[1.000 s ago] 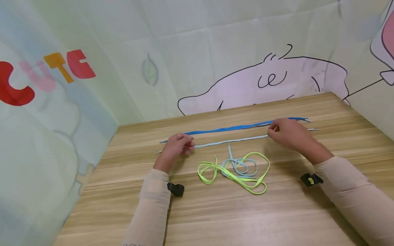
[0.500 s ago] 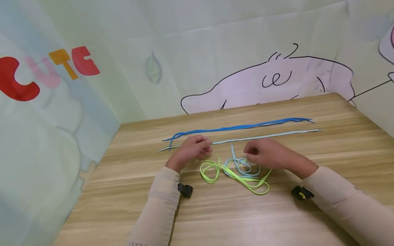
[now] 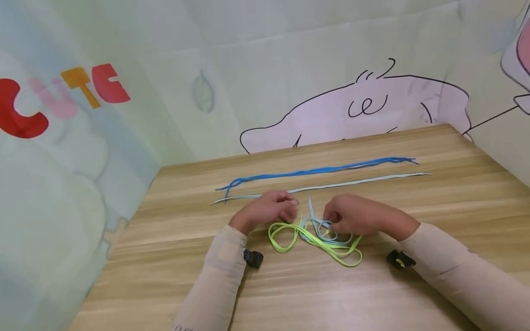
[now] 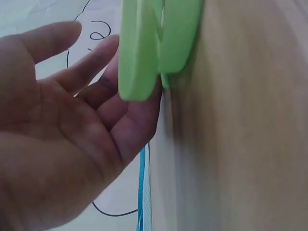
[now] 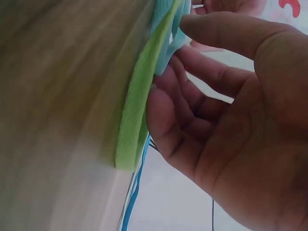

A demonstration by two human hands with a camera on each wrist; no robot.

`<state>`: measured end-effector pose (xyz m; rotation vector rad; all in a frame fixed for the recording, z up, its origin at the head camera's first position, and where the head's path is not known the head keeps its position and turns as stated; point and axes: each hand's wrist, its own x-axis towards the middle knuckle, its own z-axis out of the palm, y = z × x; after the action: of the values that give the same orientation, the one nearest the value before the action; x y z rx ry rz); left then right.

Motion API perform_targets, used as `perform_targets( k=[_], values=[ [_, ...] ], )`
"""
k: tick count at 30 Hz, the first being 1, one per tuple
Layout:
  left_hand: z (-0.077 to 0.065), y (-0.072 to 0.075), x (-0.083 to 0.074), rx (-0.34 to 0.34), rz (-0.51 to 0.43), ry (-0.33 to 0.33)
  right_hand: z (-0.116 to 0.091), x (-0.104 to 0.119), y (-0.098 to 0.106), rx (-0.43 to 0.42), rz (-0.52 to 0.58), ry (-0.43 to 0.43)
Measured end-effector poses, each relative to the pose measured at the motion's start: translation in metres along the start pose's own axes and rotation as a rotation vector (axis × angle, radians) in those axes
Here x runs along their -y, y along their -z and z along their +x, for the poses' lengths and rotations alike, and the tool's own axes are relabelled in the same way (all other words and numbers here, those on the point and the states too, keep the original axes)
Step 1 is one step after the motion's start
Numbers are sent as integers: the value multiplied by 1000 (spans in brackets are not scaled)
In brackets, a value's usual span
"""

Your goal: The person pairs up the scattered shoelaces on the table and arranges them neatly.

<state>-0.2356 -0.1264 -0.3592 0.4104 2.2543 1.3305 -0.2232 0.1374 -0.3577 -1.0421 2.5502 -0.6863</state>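
A yellow-green shoelace [image 3: 345, 264] lies in loops on the wooden table, tangled with a light-blue shoelace [image 3: 311, 208]. My left hand [image 3: 270, 209] is at the left of this tangle, palm facing inward, fingers loosely bent and thumb apart from them. Its fingers overlap the yellow-green lace [image 4: 137, 53] in the left wrist view. My right hand [image 3: 356, 214] reaches into the tangle from the right. In the right wrist view its fingertips are right at the light-blue lace [image 5: 166, 43] and the yellow-green lace [image 5: 137, 106], with thumb and forefinger apart.
Behind the tangle, another light-blue lace [image 3: 364, 181] lies stretched straight across the table [image 3: 290, 294]. Farther back is a bundle of dark-blue laces [image 3: 319, 170], also laid lengthwise. A printed curtain [image 3: 165, 69] hangs behind the table.
Both hands have left the straight light-blue lace. The left hand has moved right and nearer; the right hand has moved left and down to the tangle.
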Motion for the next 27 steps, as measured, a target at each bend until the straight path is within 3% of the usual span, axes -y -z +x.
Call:
perform_targets(
  k=[6, 13, 19, 23, 27],
  values=[
    [-5, -4, 2, 63, -26, 17, 2, 0, -3, 61, -28, 38],
    [0, -4, -2, 97, 16, -15, -1, -6, 1, 35, -20, 58],
    [4, -4, 0, 59, 62, -39, -3, 0, 3, 66, 84, 69],
    [4, -6, 0, 16, 101, -93, -5, 4, 1, 113, 192, 81],
    [1, -8, -4, -40, 104, -167, -4, 8, -1, 19, 233, 102]
  ],
)
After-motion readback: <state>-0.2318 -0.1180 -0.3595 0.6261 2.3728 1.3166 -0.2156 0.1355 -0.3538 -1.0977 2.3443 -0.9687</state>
